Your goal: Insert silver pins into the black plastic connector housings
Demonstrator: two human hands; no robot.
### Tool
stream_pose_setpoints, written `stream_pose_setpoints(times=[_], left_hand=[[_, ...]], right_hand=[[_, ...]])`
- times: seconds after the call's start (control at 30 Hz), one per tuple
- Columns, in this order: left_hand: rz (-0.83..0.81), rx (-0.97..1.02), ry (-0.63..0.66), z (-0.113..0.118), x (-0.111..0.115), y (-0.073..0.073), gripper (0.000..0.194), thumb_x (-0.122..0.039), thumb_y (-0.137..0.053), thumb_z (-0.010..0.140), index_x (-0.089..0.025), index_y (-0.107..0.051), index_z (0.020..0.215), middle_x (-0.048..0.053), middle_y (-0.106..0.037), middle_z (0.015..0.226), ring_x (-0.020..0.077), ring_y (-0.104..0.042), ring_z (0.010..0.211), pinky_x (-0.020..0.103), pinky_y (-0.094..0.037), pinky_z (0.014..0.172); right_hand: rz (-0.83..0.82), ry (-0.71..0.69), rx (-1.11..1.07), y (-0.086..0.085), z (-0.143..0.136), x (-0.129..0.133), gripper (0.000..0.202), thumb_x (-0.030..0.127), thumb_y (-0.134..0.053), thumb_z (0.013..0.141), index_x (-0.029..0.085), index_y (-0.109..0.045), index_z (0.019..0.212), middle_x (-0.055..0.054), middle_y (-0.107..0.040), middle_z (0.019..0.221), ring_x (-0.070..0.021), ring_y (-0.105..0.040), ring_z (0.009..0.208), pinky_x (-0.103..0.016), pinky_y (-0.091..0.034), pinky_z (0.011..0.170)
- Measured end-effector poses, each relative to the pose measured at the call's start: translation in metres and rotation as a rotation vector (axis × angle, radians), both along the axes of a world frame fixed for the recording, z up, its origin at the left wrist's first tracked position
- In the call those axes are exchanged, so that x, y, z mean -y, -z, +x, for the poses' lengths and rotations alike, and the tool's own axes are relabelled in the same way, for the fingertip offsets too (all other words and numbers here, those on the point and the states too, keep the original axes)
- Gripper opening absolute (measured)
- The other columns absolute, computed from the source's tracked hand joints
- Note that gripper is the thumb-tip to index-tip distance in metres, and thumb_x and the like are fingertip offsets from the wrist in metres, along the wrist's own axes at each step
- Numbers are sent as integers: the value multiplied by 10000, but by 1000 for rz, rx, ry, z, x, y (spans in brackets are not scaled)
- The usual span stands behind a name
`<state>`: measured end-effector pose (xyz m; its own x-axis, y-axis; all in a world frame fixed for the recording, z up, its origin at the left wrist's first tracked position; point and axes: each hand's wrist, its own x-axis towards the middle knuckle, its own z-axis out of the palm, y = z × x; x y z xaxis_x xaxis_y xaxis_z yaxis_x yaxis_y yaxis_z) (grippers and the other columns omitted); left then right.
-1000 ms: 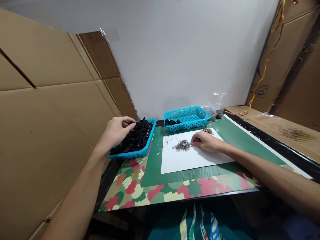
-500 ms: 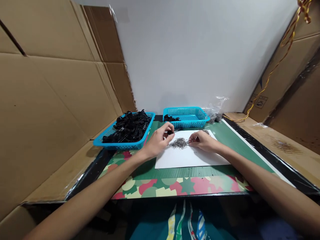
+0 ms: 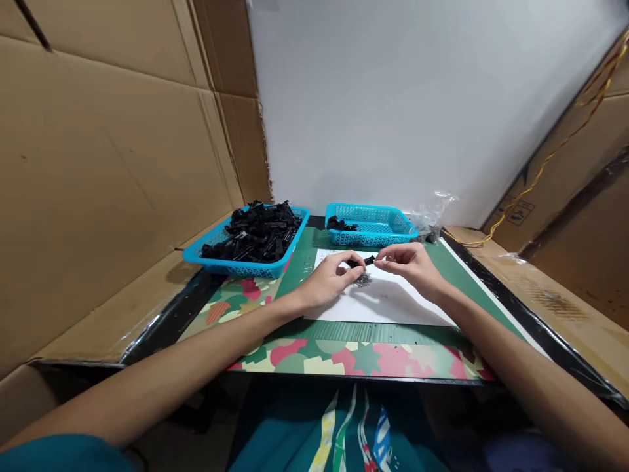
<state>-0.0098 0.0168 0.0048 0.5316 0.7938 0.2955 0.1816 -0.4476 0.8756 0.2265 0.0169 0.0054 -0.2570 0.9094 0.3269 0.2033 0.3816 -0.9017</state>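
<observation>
My left hand (image 3: 330, 282) is closed, its thumb and fingers pinching a black plastic part (image 3: 366, 261) that points right. My right hand (image 3: 411, 267) is at the far end of that part, thumb and fingertips pressed together. Whatever sits between those fingertips is too small to name. Under the hands a little heap of small silvery metal pieces (image 3: 363, 280) lies on a white sheet of paper (image 3: 388, 311), partly covered by my left hand.
To the left, a blue basket (image 3: 246, 267) is heaped with black plastic parts (image 3: 260, 229). Another blue basket (image 3: 373, 240) at the back holds a few black parts (image 3: 339, 223). Beside it rests a clear plastic bag (image 3: 432, 219). Cardboard walls (image 3: 122, 144) flank the table.
My right hand has lifted off the metal heap and come up to the black part's end. My left hand has brought the part rightward over the heap. The view has shifted slightly.
</observation>
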Motion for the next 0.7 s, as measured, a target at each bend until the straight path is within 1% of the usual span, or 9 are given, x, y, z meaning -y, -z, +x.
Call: stream_pose_setpoints(times=[0.13, 0.2, 0.3, 0.53, 0.7], left_hand=[[78, -14, -23, 3, 5, -1, 218, -381, -603, 1006, -178, -683, 1017, 42, -679, 991, 159, -624, 838, 297, -505, 757], [137, -50, -59, 2, 6, -1, 224, -390, -589, 1019, -185, -681, 1021, 51, -688, 1023, 175, -636, 882, 312, -510, 777], [212, -110, -83, 0, 6, 0, 211, -385, -586, 1029, -196, -678, 1032, 56, -690, 1060, 188, -642, 925, 326, -501, 788], [319, -195, -96, -2, 6, 2, 206, -378, -561, 1055, -211, -680, 1047, 41, -680, 1044, 178, -619, 897, 321, -461, 782], [323, -200, -88, -2, 6, 2, 169, -346, -571, 1046, -210, -669, 1026, 28, -680, 1024, 169, -602, 881, 303, -446, 771]], right_hand=[[-34, -6, -72, 2, -13, 8, 326, 490, -876, 772, 182, -788, 832, 41, -473, 634, -119, -365, 621, -299, -253, 577], [-59, -9, -90, 2, -15, 9, 337, 494, -883, 757, 180, -783, 826, 33, -512, 651, -119, -388, 629, -296, -276, 583], [-116, -7, -88, 1, -16, 10, 357, 508, -880, 743, 176, -770, 815, 29, -534, 654, -114, -389, 621, -291, -292, 580], [-185, -41, -79, 4, -15, 8, 376, 529, -866, 759, 172, -769, 828, -14, -632, 726, -114, -416, 626, -272, -291, 544], [-198, -89, -68, 4, -15, 7, 387, 540, -851, 780, 168, -790, 865, -19, -651, 740, -107, -425, 622, -262, -294, 543]])
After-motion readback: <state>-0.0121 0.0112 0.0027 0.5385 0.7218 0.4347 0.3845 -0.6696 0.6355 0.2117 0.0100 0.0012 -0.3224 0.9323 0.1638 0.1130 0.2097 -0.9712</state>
